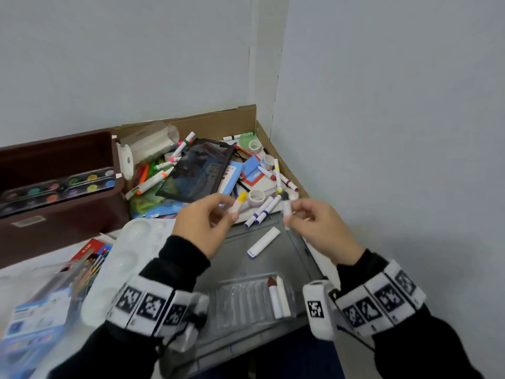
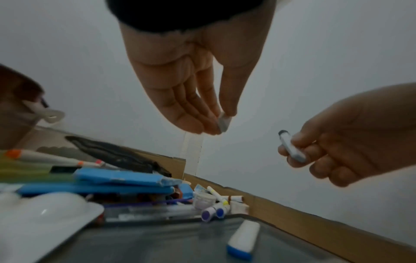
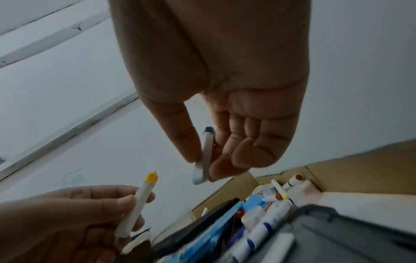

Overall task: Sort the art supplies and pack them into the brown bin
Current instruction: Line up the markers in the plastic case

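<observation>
The clear tray (image 1: 246,302) lies closest, low between the two wrists, with a brown-tipped stick and a white one in its slots, so it looks like the home for these markers.

The left hand (image 1: 202,225) pinches a white marker with a yellow tip (image 1: 241,198) between thumb and fingers, tip pointing up and away. The other fingers curl loosely under it. The right hand (image 1: 319,225) pinches a small white cap with a dark end (image 3: 206,154) between thumb and first fingers. It may be the marker's own cap, but the blur makes that hard to tell. Both hands are raised, palms turned toward each other, tips close but apart, as if to push the cap on before packing.

Under the fingers, a white marker with a blue end (image 1: 263,242) lies on a grey lid (image 1: 273,269). Just past the fingertips lies the pile of pens and tape. Far to the left of the left hand stands the brown bin (image 1: 54,192), with a paint set (image 1: 57,187) already inside.
</observation>
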`<state>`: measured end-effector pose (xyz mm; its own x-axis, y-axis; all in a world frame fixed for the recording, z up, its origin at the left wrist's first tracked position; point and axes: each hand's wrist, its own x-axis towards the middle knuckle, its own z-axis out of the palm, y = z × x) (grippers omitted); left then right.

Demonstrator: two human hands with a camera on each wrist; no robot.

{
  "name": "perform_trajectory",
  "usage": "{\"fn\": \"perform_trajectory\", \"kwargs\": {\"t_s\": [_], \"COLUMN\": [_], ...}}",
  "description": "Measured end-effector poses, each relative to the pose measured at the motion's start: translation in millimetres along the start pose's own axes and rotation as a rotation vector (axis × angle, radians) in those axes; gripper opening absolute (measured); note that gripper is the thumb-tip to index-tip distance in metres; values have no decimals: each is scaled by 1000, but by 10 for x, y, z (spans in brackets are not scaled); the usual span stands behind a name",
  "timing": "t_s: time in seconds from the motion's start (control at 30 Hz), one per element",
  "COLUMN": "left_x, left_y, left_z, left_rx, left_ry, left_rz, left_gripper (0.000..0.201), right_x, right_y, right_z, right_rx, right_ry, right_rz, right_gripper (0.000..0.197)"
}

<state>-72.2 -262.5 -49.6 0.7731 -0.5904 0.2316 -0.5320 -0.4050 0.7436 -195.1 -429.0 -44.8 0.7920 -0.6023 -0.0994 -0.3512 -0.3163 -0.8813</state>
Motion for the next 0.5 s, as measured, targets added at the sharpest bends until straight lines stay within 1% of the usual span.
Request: {"fn": "perform_trajectory", "kwargs": {"t_s": [0.03,0.13,0.23,0.3,0.37,0.47,0.5], "left_x": [-119,-451,-722,-869,-977,-1063,-1072], "left_y": [-16,-51,-74,-67,-43,-17,-22], "left_z": [22,109,197,259,314,381,399], "left_rx": [-61,-245,-312,-374,-394,-410,-398], "left_ry": [-7,-41,-71,-103,-142,-182,-187], "left_rz": [-52,-198,-314,-378,-409,-408,-402], "left_gripper": [12,22,22,19,21,35,36], "right_x": [-121,-458,-702,-791,-841,-857,-849], "right_y": [47,239,437,524,561,568,568], "right_z": [48,186,303,365,408,438,442], "right_rx": [9,0,-34,-85,-141,-182,-204], "right_ry": [-4,-54,-106,-108,-110,-101,-99], "right_rz": [12,15,-4,-45,-106,-180,-207], "right_gripper": [4,16,28,25,23,21,19]}}
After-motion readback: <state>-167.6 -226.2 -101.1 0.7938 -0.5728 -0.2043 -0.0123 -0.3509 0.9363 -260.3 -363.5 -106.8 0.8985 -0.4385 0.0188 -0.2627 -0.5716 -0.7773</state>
